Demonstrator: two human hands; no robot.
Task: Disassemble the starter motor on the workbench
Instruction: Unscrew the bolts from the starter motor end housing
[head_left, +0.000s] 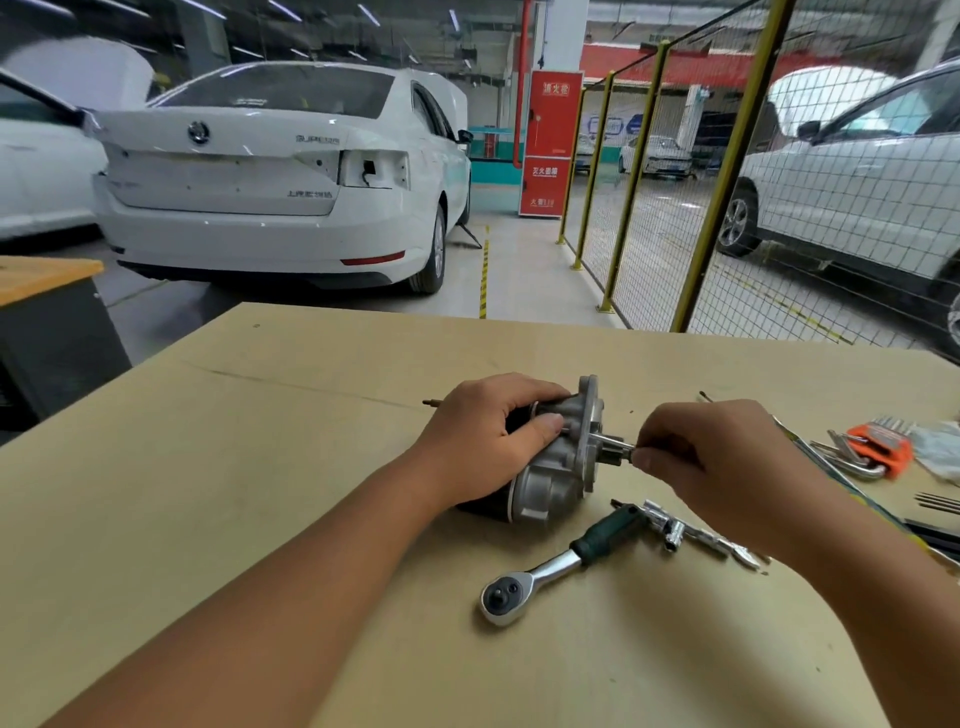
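The starter motor (553, 486), black body with a silver cast nose and flange, lies on its side in the middle of the cardboard-covered workbench (260, 467). My left hand (483, 436) grips its body from above, thumb across the silver housing. My right hand (717, 457) pinches a thin metal tool shaft (621, 445) that points into the flange face at the motor's right end. What the tool tip engages is hidden.
A green-handled ratchet (561, 564) lies just in front of the motor, with a socket and extension (672, 530) beside it. A hex key set in an orange holder (878, 449) sits at the right edge. A loose bolt (430, 402) lies behind my left hand. Cars and a mesh fence stand beyond the bench.
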